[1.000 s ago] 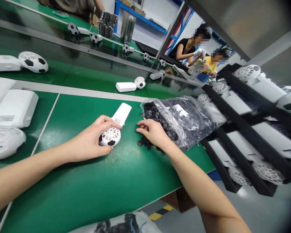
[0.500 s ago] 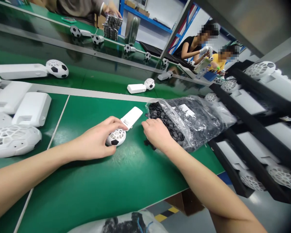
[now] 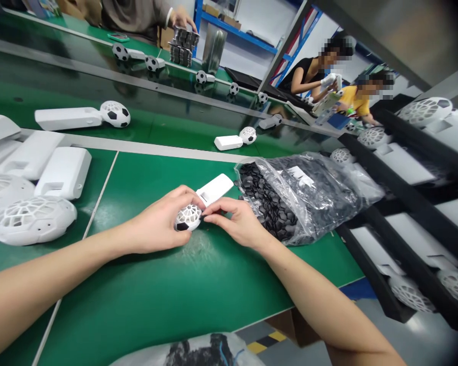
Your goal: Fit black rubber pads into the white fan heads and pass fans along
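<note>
My left hand (image 3: 162, 218) is closed around the ball-shaped head of a white football-headed housing (image 3: 217, 188). The head has an open lattice and a black patch low on its side; the flat handle points away to the right. My right hand (image 3: 232, 221) pinches a small black piece (image 3: 203, 217) against the right side of this head. Its fingertips partly hide the piece. To the right of that hand, a clear plastic bag (image 3: 320, 198) lies open on its side, full of loose black pieces (image 3: 277, 216).
White housings (image 3: 63, 173) are heaped on the left of the green bench (image 3: 145, 305). Beyond it, a conveyor belt (image 3: 168, 114) carries football-headed units. Black racks (image 3: 370, 259) holding more housings stand at the right. Co-workers sit across the belt, one person's hand (image 3: 183, 19) on stacked parts.
My right hand has left the bag's mouth and moved left to the ball head, bringing a black piece. My left hand keeps its hold. The view has shifted slightly; a belt unit moved right.
</note>
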`<state>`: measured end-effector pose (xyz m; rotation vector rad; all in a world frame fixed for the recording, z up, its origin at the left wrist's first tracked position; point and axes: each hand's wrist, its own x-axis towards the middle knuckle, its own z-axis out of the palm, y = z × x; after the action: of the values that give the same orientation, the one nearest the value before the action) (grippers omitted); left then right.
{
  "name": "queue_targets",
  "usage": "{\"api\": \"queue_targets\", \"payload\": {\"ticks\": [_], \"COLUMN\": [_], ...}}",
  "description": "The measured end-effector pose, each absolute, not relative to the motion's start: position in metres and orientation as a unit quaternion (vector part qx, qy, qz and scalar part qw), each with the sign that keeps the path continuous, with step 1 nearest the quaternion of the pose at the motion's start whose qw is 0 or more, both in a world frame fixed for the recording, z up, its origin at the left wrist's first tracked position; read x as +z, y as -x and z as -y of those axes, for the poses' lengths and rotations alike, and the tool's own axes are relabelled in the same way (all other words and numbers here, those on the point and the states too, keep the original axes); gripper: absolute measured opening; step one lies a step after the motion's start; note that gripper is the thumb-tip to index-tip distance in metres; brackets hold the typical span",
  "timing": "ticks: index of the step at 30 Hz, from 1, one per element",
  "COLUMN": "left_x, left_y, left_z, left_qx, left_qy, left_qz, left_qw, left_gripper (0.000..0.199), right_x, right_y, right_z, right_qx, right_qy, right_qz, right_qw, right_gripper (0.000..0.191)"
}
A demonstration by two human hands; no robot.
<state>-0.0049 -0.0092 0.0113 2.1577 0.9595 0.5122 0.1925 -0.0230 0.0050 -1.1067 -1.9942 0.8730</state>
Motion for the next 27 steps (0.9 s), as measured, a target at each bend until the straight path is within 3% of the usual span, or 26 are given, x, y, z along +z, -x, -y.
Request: {"api": "queue_targets", "payload": {"ticks": [10,15,23,25,27], "left_x": [0.007,0.005,0.001,0.005,0.019], "left_y": [-0.005,-0.007,-0.016,-0.021,-0.023], "left_z": [0.010,0.009,0.012,-0.010,-0.035], "left_qx": [0.242,0.247,0.280,0.295,0.320], "left_qy": [-0.814,-0.817,-0.817,-0.813,-0.795], "left_qz": [-0.409,-0.410,-0.435,-0.449,-0.477], "left_qw": [0.334,0.321,0.254,0.226,0.196], "left_gripper": [0.022,0.021,0.023,0.027,0.048], "right_x": [0.007,0.006,-0.002,0.000,0.002], "right_y": [-0.191,-0.191,-0.192,-0.195,-0.202], "right_z": [0.015,0.010,0.003,-0.001,-0.002], "right_qx": [0.318,0.335,0.329,0.268,0.206], "right_qy": [0.404,0.445,0.461,0.469,0.486], "right_qz": [0.798,0.785,0.777,0.784,0.783], "right_qw": [0.313,0.271,0.275,0.305,0.329], "right_gripper": [0.006,0.012,0.015,0.008,0.014]}}
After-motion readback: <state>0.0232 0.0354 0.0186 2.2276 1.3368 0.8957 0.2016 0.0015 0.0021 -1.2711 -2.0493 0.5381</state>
